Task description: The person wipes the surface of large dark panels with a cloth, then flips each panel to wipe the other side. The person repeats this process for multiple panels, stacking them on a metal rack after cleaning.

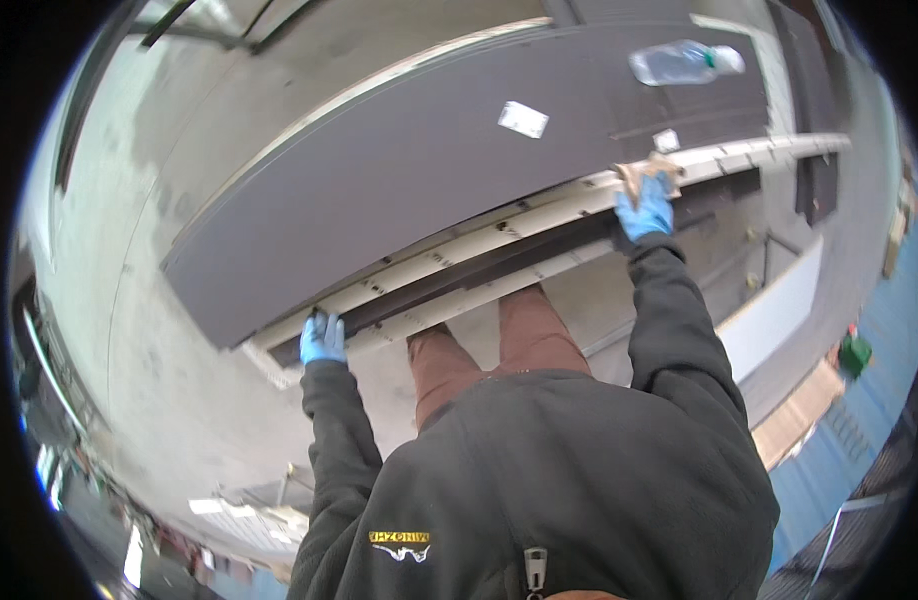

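Observation:
A long pale strip with dark printed marks (434, 262) runs slantwise along the near edge of a wide dark grey panel (399, 150). At the strip's left end is my left hand (323, 340) in a blue glove, its fingers closed over the edge; the undersides of the fingers are hidden. Farther right, my right hand (646, 208), also gloved in blue, is closed on a crumpled tan cloth (643, 172) that lies against the strip. Below the strip, nearer my legs, run a dark strip (539, 240) and another pale edge.
A clear plastic bottle (674, 63) lies on the panel at the far right, with a white label (523, 119) left of it and a smaller one (666, 140) by the cloth. A metal-legged frame with a pale board (774, 310) stands right. Concrete floor (129, 330) extends left.

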`<action>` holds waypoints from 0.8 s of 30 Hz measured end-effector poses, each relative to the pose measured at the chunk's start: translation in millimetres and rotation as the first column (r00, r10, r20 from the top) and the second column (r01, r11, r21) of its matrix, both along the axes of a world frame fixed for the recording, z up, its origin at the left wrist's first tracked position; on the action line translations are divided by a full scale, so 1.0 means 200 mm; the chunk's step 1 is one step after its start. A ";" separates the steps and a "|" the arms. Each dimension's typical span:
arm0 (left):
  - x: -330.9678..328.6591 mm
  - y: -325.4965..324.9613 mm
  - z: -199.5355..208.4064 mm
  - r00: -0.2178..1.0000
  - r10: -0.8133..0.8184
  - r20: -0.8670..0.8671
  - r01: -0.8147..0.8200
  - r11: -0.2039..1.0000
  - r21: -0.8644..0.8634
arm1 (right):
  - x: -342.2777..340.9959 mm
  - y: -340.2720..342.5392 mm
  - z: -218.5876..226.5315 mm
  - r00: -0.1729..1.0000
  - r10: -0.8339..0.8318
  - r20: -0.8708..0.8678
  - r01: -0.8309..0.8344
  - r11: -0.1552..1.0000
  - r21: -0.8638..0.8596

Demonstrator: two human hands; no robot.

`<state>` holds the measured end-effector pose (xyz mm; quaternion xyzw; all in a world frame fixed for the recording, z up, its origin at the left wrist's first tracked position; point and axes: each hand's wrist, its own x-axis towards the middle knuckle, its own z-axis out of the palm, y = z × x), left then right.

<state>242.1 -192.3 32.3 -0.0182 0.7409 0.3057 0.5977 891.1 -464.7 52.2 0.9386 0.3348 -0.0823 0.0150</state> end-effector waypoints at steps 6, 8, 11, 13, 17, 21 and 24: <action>0.04 0.04 0.15 0.996 -0.087 -0.013 0.088 0.989 0.121 | -0.27 0.42 0.24 0.980 0.181 -0.079 -0.114 0.848 0.518; 0.04 0.13 0.20 0.996 -0.087 -0.027 0.090 0.983 0.158 | -0.57 0.71 0.34 0.879 0.416 -0.232 -0.211 0.777 0.593; -0.02 0.26 0.23 0.999 0.001 0.044 -0.009 0.985 0.174 | -1.18 1.14 0.43 0.765 0.405 -0.501 -0.269 0.907 0.323; -0.08 0.31 0.22 0.991 0.064 0.117 -0.081 0.986 0.147 | -1.56 1.41 0.42 0.636 0.314 -0.705 -0.356 0.930 0.094; -0.21 0.37 0.14 0.977 0.046 0.208 -0.077 0.987 0.143 | -2.17 1.74 0.37 0.618 0.274 -0.737 -0.511 0.852 -0.113; -0.26 0.38 0.07 0.969 0.078 0.235 -0.112 0.984 0.136 | -2.52 1.90 0.37 0.670 0.246 -0.700 -0.514 0.834 -0.199; -0.27 0.40 0.08 0.942 0.077 0.326 -0.132 0.979 0.152 | -2.63 1.97 0.40 0.668 0.163 -0.726 -0.507 0.814 -0.283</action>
